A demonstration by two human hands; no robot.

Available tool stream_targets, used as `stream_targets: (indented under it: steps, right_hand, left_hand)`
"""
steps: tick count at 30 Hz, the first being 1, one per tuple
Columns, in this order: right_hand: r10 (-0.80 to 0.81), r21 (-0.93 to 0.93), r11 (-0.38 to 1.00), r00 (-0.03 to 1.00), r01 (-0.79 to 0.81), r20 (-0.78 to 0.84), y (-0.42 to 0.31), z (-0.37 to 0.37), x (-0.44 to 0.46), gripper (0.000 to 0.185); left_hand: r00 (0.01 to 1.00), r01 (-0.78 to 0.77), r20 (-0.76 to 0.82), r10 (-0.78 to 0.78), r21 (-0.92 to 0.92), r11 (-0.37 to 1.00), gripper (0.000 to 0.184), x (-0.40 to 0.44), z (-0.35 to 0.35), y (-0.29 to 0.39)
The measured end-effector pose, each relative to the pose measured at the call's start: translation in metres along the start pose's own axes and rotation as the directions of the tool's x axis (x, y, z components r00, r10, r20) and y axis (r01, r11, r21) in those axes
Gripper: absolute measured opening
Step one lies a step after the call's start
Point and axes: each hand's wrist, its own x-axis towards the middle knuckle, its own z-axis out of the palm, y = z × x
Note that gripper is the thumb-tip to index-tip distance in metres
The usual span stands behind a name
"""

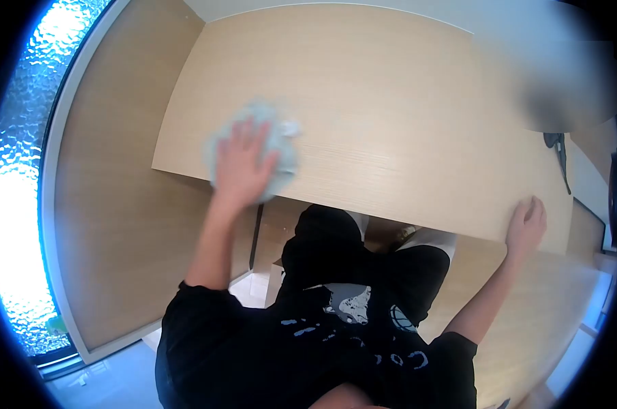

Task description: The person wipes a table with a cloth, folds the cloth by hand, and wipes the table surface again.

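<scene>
A pale grey-green cloth (281, 146) lies on the wooden desk (390, 102), near its front edge on the left side. My left hand (243, 160) rests flat on top of the cloth with its fingers spread, slightly blurred. The cloth's edges show around the hand, blurred too. On the right, my right hand (526, 225) touches the front edge of the desk, its fingers close together and pointing away from me. Whether anything is under those fingers cannot be made out.
A dark, thin object (561, 160) lies at the desk's right end, beyond my right hand. A blurred grey round shape (567, 88) hangs over the back right corner. A wooden panel (117, 177) and a bright textured window (12, 184) stand at the left.
</scene>
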Motion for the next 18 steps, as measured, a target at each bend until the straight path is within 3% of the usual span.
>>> stream_targets:
  steps: [4,7,14,18]
  right_hand:
    - [0.008,-0.006,1.0,1.0,-0.008,-0.006,0.001,0.004,0.001,0.044]
    - [0.017,-0.013,1.0,1.0,-0.017,-0.005,0.0,0.005,-0.001,0.043]
    - [0.065,0.008,0.998,0.997,-0.065,-0.032,-0.026,-0.009,-0.016,0.041]
    - [-0.041,-0.026,0.999,0.996,0.039,-0.082,-0.012,-0.005,-0.019,0.037]
  left_hand:
    - [0.997,0.061,-0.052,-0.06,0.026,0.998,0.059,0.007,0.015,-0.153]
    - [0.997,-0.068,-0.048,0.065,-0.057,0.996,0.058,0.02,0.016,-0.235]
    - [0.991,-0.122,-0.07,0.116,-0.091,0.988,0.057,0.048,0.021,-0.269]
    - [0.986,-0.133,-0.109,0.125,-0.068,0.989,0.055,0.056,0.036,-0.284]
